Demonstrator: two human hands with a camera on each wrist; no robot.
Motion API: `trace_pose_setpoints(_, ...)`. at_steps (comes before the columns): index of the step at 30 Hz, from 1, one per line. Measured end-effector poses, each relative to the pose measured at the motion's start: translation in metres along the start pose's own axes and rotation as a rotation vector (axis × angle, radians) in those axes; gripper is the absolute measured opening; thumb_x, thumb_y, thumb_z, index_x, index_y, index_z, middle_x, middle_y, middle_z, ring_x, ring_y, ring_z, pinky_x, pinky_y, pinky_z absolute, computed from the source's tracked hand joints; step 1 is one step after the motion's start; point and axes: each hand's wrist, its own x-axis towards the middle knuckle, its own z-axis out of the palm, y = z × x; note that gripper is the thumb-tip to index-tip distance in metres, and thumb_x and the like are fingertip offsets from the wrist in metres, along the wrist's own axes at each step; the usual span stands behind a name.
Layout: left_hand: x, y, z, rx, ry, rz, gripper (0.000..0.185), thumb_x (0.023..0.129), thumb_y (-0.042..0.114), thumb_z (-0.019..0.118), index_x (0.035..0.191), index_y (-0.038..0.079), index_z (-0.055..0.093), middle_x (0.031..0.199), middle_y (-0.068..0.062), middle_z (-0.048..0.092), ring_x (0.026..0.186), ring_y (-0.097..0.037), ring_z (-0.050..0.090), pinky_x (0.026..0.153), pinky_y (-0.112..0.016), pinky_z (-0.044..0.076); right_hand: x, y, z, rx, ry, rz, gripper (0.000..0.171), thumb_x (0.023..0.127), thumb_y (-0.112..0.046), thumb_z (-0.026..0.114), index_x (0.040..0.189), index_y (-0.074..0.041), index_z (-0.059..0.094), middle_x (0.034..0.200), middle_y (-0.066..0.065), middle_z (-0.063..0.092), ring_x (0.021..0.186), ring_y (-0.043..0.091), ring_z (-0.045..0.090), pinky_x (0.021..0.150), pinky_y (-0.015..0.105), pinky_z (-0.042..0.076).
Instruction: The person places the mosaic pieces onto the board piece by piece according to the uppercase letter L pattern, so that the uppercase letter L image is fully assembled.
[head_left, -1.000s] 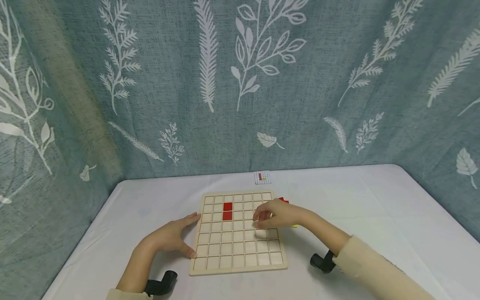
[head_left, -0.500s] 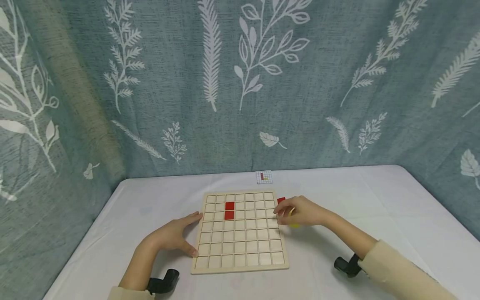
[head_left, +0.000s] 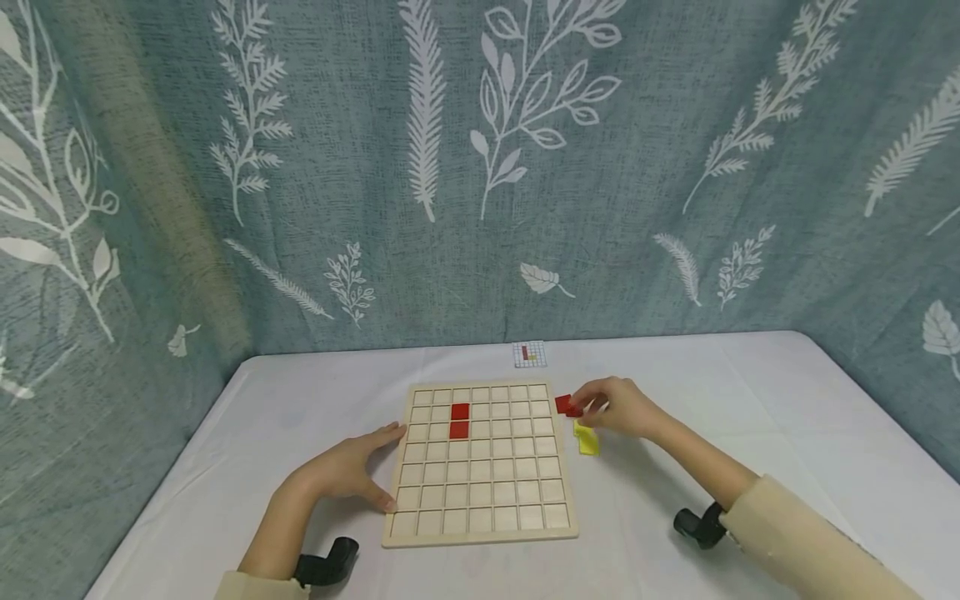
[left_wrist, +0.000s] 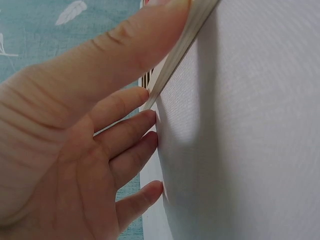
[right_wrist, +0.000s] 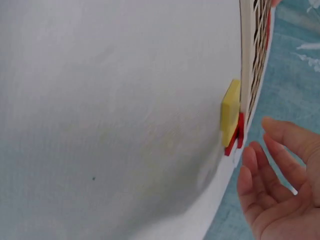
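A wooden grid board (head_left: 480,497) lies on the table, with two red square tiles (head_left: 459,421) in adjoining cells of one column. My left hand (head_left: 341,473) is spread along the board's left side, its thumb (left_wrist: 125,45) and fingertips touching the edge. To the right of the board, my right hand (head_left: 618,407) is over the loose red tiles (head_left: 562,403), its fingertips overlapping them in the head view. The right wrist view shows its thumb and fingers loosely bent and apart, holding nothing. Just nearer lie yellow tiles (head_left: 588,440), partly overlapping.
A small card (head_left: 529,354) printed with a grid and red and yellow marks lies beyond the board. White cloth (head_left: 712,392) covers the table. A blue-green leaf-patterned curtain (head_left: 450,275) hangs behind. Black wrist mounts (head_left: 700,525) stick out below both forearms.
My right hand has moved right, from above the board's right columns to the loose red tiles, uncovering the yellow ones. My left hand stays at the board's edge.
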Motion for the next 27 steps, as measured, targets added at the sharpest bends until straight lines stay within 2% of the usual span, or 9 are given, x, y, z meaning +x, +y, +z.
trace_pose_setpoints(8,-0.001,0.000,0.000,-0.006,0.002,-0.006,0.103,0.052,0.019,0.088,0.140,0.001,0.037,0.147,-0.022,0.028,0.134,-0.045,0.023,0.105,-0.059,0.023,0.010,0.010,0.000,-0.015,0.041,0.130,0.024,0.078,-0.009,0.070,0.100,-0.001,0.068,0.094,0.009,0.067,0.083,0.020,0.060,0.069,0.030,0.049)
trace_pose_setpoints(16,0.001,-0.001,0.001,0.001,0.003,-0.002,0.103,0.052,0.020,0.087,0.140,0.002,0.037,0.147,-0.022,0.028,0.134,-0.045,0.023,0.105,-0.059,0.024,0.016,0.015,0.004,0.007,0.036,0.175,0.021,0.077,-0.008,0.071,0.096,0.000,0.068,0.093,0.009,0.069,0.085,0.020,0.062,0.076,0.033,0.052)
trace_pose_setpoints(27,0.001,-0.001,0.001,0.010,0.006,-0.002,0.104,0.052,0.020,0.088,0.140,0.003,0.037,0.147,-0.021,0.028,0.134,-0.045,0.023,0.104,-0.059,0.025,0.020,0.013,0.005,-0.005,0.029,0.188,0.021,0.075,-0.007,0.072,0.094,0.002,0.069,0.087,0.008,0.068,0.078,0.015,0.058,0.070,0.029,0.050)
